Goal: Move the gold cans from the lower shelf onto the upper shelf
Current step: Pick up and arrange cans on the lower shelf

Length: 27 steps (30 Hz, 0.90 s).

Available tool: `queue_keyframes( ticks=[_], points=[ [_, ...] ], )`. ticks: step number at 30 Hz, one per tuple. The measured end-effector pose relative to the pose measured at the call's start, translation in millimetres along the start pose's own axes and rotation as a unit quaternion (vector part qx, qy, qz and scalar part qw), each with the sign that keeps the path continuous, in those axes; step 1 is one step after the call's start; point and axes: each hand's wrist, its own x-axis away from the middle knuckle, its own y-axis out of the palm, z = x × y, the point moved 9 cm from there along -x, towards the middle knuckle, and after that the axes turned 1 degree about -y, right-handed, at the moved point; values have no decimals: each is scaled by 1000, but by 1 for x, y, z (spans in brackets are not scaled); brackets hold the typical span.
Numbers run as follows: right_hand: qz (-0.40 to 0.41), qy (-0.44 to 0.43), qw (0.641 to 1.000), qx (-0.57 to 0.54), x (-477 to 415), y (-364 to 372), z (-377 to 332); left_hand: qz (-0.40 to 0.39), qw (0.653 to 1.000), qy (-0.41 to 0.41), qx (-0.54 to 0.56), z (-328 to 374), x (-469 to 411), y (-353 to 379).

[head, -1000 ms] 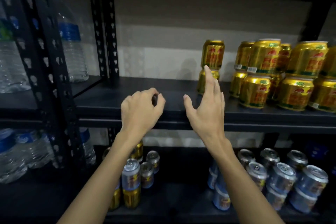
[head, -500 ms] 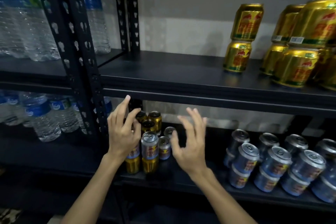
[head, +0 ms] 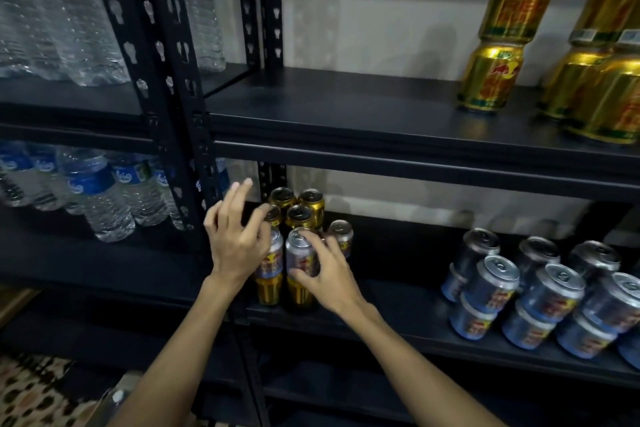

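Several gold cans [head: 300,217] stand at the back left of the lower shelf [head: 398,308]. Two more gold cans [head: 300,295] at the front each carry a blue-silver can [head: 302,255]. My right hand [head: 329,274] curls thumb and fingers round the right blue-silver can. To its left, my left hand [head: 235,243] hovers with spread fingers over the other blue-silver can [head: 273,255], partly hiding it. On the upper shelf [head: 346,114], stacked gold cans [head: 491,80] stand at the right.
A group of stacked blue-silver cans [head: 550,291] fills the right of the lower shelf. Water bottles [head: 97,194] stand in the left bay on both levels. A black perforated upright [head: 173,80] divides the bays, close to my left hand.
Both hands dropped from the upper shelf to the lower-shelf cans. My right hand closed round a blue-silver can; my left hand came over its neighbour. The view swung down and left.
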Motion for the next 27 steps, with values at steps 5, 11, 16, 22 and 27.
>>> queue_keyframes(
  ticks=[5, 11, 16, 22, 27],
  points=[
    [49, 12, 998, -24, -1, 11, 0, -22, 998, -10, -54, -8, 5, 21],
    [96, 4, 994, -56, 3, -9, -1, -2, 998, -18, -63, -8, 11, 26],
    [174, 31, 982, -72, 19, -63, 27, 7, 998, -6, -58, -11, 15, 28],
    [215, 179, 960, -17, 42, -101, 118, 11, 998, -14, -67, -13, 16, 27],
    [186, 241, 953, 3, 54, -95, 160, 12, 997, -16, -73, -13, 15, 26]
  ],
)
